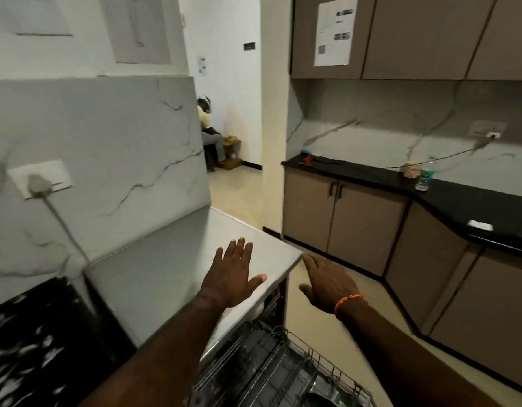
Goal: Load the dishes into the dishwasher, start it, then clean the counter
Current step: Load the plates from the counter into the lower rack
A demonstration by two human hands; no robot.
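Grey dishwasher top [166, 277] under flat left hand [229, 277]; right hand [327, 284] fingers straight, empty, beside corner.

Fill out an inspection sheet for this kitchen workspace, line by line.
Surface: pale grey dishwasher top, bare where visible.
Job's things: dishwasher rack pulled out; metal bowl in it.
Clutter: water bottle and a red item on the black counter.
Hands: left hand flat, fingers straight, over the top; right hand open beside its corner, holding nothing.
Cables: grey plug in wall socket; thin black cable above counter.
Surroundings: seated person in the doorway.
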